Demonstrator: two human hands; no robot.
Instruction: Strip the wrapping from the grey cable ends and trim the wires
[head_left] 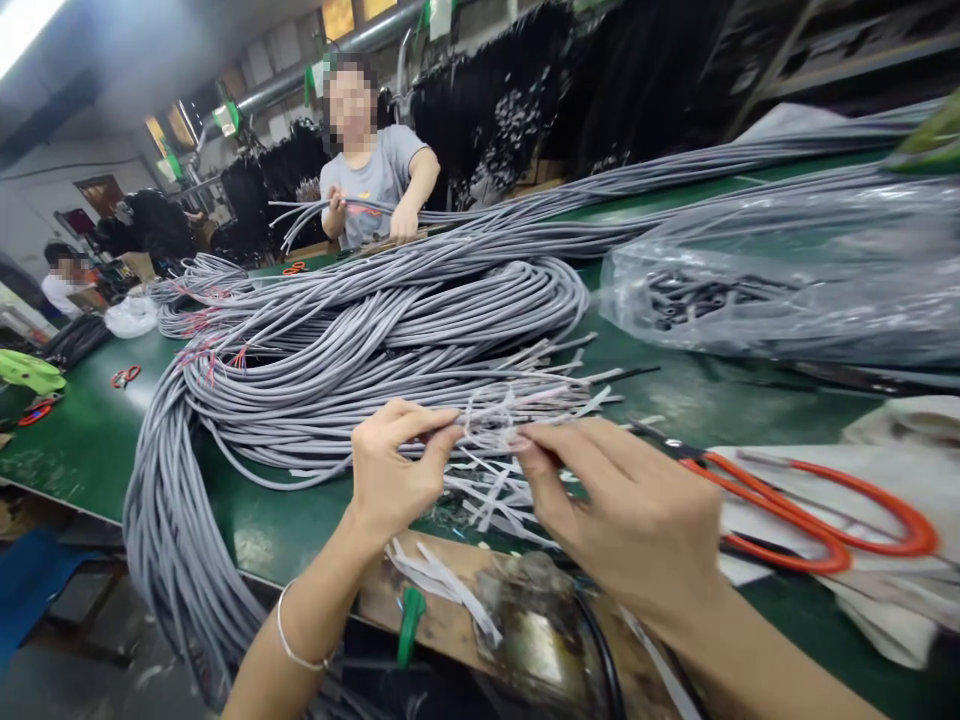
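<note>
A thick bundle of grey cables (pixel 360 350) lies across the green table (pixel 82 440) and hangs off its front edge. My left hand (pixel 394 465) pinches one grey cable just behind its stripped end. My right hand (pixel 630 515) pinches the thin white wires (pixel 491 420) that fan out of that end. The two hands are close together, above a heap of white paper-like strips (pixel 495 495) at the table's front. Further stripped cable ends (pixel 555 375) lie just beyond my fingers.
Orange-handled scissors (pixel 810 510) lie on white cloth to my right. A clear plastic bag (pixel 787 270) with dark parts sits at the right rear. Across the table a person in a grey shirt (pixel 371 180) handles cables. Small red scissors (pixel 125 376) lie at left.
</note>
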